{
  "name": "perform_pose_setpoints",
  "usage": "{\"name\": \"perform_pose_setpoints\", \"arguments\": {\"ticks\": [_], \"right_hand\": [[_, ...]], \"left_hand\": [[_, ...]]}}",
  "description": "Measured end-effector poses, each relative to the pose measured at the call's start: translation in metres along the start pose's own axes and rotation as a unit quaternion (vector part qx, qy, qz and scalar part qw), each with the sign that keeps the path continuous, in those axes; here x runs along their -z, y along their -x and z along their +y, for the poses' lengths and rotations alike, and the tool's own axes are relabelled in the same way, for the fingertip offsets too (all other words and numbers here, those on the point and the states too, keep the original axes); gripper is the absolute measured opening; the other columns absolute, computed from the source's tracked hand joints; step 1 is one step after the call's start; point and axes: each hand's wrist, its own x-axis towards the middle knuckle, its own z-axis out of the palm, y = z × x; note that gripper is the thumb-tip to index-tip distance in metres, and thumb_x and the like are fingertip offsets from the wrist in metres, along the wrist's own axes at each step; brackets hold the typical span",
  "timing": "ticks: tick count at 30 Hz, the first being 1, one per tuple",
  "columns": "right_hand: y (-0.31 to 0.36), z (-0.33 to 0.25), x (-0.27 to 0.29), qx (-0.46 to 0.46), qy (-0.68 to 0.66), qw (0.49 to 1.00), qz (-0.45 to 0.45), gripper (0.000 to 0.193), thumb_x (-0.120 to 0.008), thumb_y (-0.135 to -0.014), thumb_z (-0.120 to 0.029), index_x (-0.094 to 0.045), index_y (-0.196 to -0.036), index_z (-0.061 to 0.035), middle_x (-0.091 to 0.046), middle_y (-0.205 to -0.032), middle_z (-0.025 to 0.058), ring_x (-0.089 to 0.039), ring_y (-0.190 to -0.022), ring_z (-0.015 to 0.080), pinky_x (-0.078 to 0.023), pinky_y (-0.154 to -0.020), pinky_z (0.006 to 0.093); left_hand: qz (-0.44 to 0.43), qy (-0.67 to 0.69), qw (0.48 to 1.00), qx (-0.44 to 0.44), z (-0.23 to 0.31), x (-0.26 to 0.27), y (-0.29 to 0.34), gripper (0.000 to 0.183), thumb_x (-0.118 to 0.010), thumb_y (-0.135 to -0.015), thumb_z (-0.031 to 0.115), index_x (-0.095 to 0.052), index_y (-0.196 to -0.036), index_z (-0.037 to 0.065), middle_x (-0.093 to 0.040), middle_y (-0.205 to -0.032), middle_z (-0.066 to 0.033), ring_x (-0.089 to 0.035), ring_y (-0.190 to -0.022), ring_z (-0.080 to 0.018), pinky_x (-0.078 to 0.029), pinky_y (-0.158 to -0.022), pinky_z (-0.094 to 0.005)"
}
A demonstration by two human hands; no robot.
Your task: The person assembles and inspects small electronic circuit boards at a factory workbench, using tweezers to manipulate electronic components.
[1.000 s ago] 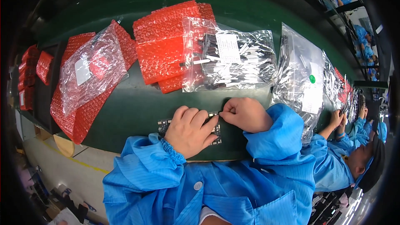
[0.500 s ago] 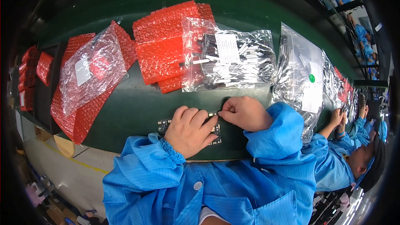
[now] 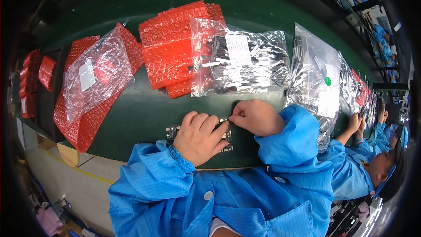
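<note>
A dark circuit board (image 3: 227, 137) with small pale and metallic parts lies on the green tabletop close to my body. My left hand (image 3: 198, 138) covers its middle and holds it down, with the index finger and thumb reaching over its right part. At the board's upper right corner my right hand (image 3: 258, 117) is closed in a pinch, next to the left index fingertip. Whatever sits between the pinching fingers is too small to make out. Much of the board is hidden under my left hand.
Beyond my hands lie red bubble wrap (image 3: 164, 44) and a clear bag of black and white parts (image 3: 254, 63). Another clear bag (image 3: 313, 74) is at right, near a co-worker's hands (image 3: 354, 125). More red wrap (image 3: 94, 118) and a black tray (image 3: 48, 109) are at left.
My right hand has shifted very slightly up and left, still pinching at the board's corner. The left hand has stayed in place on the board.
</note>
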Motion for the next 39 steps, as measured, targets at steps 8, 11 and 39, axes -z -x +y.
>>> {"name": "perform_pose_setpoints", "arguments": {"ticks": [8, 11, 39], "right_hand": [[-0.004, -0.001, 0.002, 0.004, 0.017, 1.0, -0.019, 0.021, -0.063, -0.076, -0.028, -0.065, -0.08, -0.0068, -0.064, -0.072, 0.0116, -0.062, -0.066, 0.0279, -0.048, -0.061, 0.0375], [-0.004, -0.004, 0.004, 0.004, 0.025, 0.999, -0.036, 0.022, -0.063, -0.076, -0.028, -0.065, -0.081, -0.007, -0.064, -0.072, 0.0117, -0.062, -0.066, 0.0282, -0.048, -0.061, 0.0378], [0.014, 0.009, -0.016, 0.125, -0.003, 0.974, 0.186, 0.021, -0.068, -0.073, -0.021, -0.062, -0.089, -0.0087, -0.06, -0.085, 0.0088, -0.059, -0.082, 0.0274, -0.048, -0.071, 0.0357]], "left_hand": [[-0.017, -0.01, 1.0, 0.005, 0.001, 0.002, -0.001, 0.042, -0.068, -0.07, 0.032, -0.059, -0.105, 0.011, -0.05, -0.096, -0.0055, -0.047, -0.095, -0.023, -0.036, -0.088, -0.0393], [-0.019, 0.0, 1.0, 0.003, 0.001, 0.003, -0.001, 0.042, -0.069, -0.069, 0.031, -0.061, -0.105, 0.011, -0.048, -0.093, -0.0058, -0.047, -0.093, -0.0243, -0.036, -0.087, -0.0421], [0.076, 0.337, 0.841, 0.416, -0.065, 0.089, -0.054, 0.024, -0.061, -0.084, 0.021, -0.063, -0.091, -0.002, -0.064, -0.075, -0.0059, -0.057, -0.063, -0.0104, -0.045, -0.054, -0.0234]]}}
